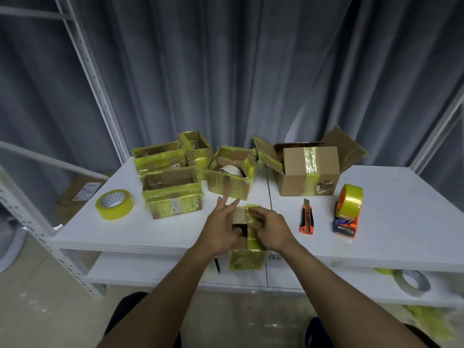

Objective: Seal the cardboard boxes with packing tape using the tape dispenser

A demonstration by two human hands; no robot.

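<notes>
The person is showing two bare hands, the left hand (221, 232) and the right hand (271, 229), each continuing into a bare forearm. The left forearm (163, 292) and the right forearm (339, 290) are running uncovered from the wrists to the picture's lower edge, widening toward the elbows. Below the left hand, under its forearm, a rounded patch of black fabric (130, 312) is showing. Below the right hand, a dark blue-black patch of fabric (317, 332) is peeking out beside that forearm, though which garment either belongs to is not telling.
</notes>
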